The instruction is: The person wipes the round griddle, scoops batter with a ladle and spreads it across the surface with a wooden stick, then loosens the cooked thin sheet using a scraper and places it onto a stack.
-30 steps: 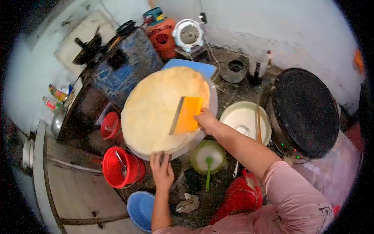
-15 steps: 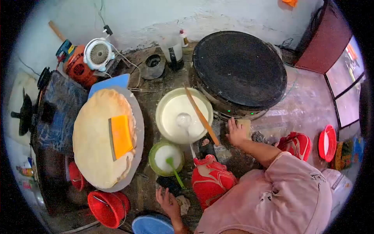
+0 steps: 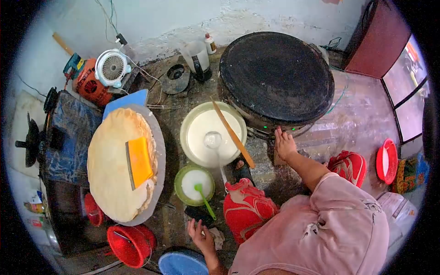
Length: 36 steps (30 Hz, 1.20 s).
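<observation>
My right hand reaches to the front rim of a large round black griddle, fingers extended beside its small green lights; it holds nothing. Whether the fingertips touch the panel I cannot tell. My left hand is low in view with fingers spread, beside a crumpled cloth. In front of me stands a bowl of white batter, with a ladle in it and a wooden stick lying across its rim. A smaller green bowl of white liquid holds a green spoon.
At left, a pile of thin flatbreads lies on a round board, with an orange scraper on top. Red buckets and a blue basin stand at the lower left. A small fan, a jug and a bottle are at the back.
My right hand has moved from the floor in front of the griddle up to its lit front panel. My left hand has barely shifted and stays spread. The view has tilted slightly.
</observation>
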Each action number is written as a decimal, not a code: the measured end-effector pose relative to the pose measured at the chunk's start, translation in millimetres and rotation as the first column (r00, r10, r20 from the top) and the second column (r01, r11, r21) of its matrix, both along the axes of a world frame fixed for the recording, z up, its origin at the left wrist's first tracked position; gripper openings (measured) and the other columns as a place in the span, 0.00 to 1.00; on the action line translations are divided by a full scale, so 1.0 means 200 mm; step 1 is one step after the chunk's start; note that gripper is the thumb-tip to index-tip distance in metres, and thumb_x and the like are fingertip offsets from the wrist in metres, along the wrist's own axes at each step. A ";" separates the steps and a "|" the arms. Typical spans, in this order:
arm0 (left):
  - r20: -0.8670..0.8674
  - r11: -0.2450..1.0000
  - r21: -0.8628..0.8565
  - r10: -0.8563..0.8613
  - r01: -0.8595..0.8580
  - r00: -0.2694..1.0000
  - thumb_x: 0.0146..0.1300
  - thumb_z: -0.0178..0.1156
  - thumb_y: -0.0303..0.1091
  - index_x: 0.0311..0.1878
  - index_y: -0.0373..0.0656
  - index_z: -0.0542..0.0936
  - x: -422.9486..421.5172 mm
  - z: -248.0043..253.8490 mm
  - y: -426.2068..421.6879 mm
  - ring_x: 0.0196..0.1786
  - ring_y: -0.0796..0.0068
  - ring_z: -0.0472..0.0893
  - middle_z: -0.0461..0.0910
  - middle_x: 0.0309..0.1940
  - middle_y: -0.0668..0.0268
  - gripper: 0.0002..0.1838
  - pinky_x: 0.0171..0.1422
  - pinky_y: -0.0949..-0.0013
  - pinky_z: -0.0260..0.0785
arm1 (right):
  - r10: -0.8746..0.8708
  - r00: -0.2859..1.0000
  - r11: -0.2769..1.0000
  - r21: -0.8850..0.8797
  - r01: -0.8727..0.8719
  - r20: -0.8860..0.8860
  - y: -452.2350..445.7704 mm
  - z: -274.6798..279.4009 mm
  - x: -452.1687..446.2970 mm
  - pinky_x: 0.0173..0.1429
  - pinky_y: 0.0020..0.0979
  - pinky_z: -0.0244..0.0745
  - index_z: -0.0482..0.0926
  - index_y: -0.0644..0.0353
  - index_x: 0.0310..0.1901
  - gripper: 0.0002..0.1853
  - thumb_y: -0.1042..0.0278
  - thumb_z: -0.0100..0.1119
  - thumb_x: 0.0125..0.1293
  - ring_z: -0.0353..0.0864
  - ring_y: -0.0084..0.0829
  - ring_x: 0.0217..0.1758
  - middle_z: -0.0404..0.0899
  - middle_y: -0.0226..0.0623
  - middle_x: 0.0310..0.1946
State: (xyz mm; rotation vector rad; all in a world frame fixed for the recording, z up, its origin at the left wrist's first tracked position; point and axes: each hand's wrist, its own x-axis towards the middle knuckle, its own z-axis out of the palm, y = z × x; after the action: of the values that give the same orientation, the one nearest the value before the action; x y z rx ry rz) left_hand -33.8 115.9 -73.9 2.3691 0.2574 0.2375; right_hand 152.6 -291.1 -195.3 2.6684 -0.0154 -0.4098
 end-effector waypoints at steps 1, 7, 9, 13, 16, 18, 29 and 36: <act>0.000 1.000 0.002 0.001 -0.001 1.000 0.59 0.52 0.21 0.45 0.36 0.78 0.00 -0.01 0.00 0.65 0.53 0.60 0.69 0.57 0.55 0.12 0.63 0.55 0.57 | -0.009 1.000 0.999 0.051 0.008 0.025 -0.01 0.00 0.00 0.59 0.36 0.54 0.46 0.66 0.68 0.37 0.54 0.44 0.63 0.57 0.36 0.61 0.42 0.44 0.71; 0.031 0.998 -0.067 0.012 -0.010 0.999 0.57 0.53 0.20 0.45 0.36 0.78 -0.02 -0.08 0.02 0.64 0.53 0.62 0.69 0.56 0.54 0.12 0.64 0.54 0.56 | -0.068 0.997 0.983 0.171 0.061 0.032 -0.01 0.00 0.01 0.60 0.36 0.53 0.44 0.65 0.68 0.40 0.49 0.45 0.63 0.57 0.36 0.62 0.43 0.43 0.71; -0.012 0.998 -0.069 0.012 -0.013 1.000 0.57 0.53 0.21 0.45 0.36 0.78 0.00 -0.04 -0.01 0.64 0.52 0.63 0.69 0.56 0.53 0.12 0.63 0.54 0.56 | -0.072 0.997 0.984 0.165 0.064 0.042 0.00 -0.01 0.01 0.60 0.35 0.53 0.44 0.64 0.69 0.41 0.48 0.45 0.63 0.57 0.36 0.63 0.43 0.43 0.71; -0.043 0.974 -0.209 0.081 -0.089 0.996 0.58 0.53 0.22 0.45 0.35 0.78 -0.01 -0.08 -0.05 0.63 0.51 0.64 0.70 0.55 0.52 0.12 0.63 0.53 0.56 | -0.072 0.995 0.983 0.173 0.059 0.071 0.05 0.06 0.02 0.59 0.37 0.56 0.52 0.63 0.66 0.36 0.48 0.45 0.63 0.60 0.37 0.61 0.50 0.44 0.68; -0.003 0.993 -0.115 0.003 -0.004 1.000 0.58 0.53 0.23 0.45 0.35 0.78 -0.02 -0.11 -0.05 0.62 0.50 0.65 0.70 0.55 0.52 0.12 0.63 0.53 0.56 | -0.008 1.000 0.960 0.280 0.008 -0.002 0.11 0.12 0.02 0.55 0.40 0.61 0.65 0.61 0.59 0.28 0.51 0.46 0.62 0.68 0.39 0.55 0.65 0.46 0.59; -0.034 0.995 0.000 -0.102 0.102 0.994 0.58 0.52 0.23 0.46 0.36 0.78 -0.01 -0.11 -0.07 0.62 0.51 0.64 0.70 0.55 0.52 0.13 0.63 0.54 0.57 | -0.030 0.981 0.807 0.575 0.138 -0.194 0.17 0.07 0.03 0.48 0.42 0.70 0.75 0.58 0.47 0.20 0.52 0.49 0.60 0.77 0.43 0.44 0.78 0.46 0.42; -0.027 0.985 -0.016 -0.173 0.173 0.985 0.57 0.55 0.24 0.46 0.38 0.78 0.08 -0.13 -0.16 0.59 0.54 0.68 0.71 0.52 0.54 0.13 0.61 0.59 0.60 | -0.215 0.714 -0.465 0.713 0.525 -0.666 0.55 -0.07 0.17 0.28 0.27 0.71 0.67 0.64 0.42 0.19 0.56 0.57 0.61 0.76 0.27 0.27 0.75 0.38 0.26; -0.081 0.990 -0.058 -0.137 0.132 0.987 0.57 0.54 0.22 0.47 0.39 0.78 0.07 -0.22 -0.16 0.57 0.55 0.69 0.71 0.52 0.53 0.14 0.59 0.60 0.62 | -0.282 0.938 0.371 0.925 -0.086 0.200 0.07 0.66 0.22 0.38 0.43 0.73 0.63 0.53 0.60 0.24 0.75 0.45 0.60 0.77 0.51 0.36 0.78 0.50 0.32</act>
State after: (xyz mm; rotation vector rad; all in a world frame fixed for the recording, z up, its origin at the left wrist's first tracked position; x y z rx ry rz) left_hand -18.9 83.1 -118.8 2.3364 0.1405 0.0657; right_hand 197.0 -276.8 -63.9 3.8974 -0.0681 0.0947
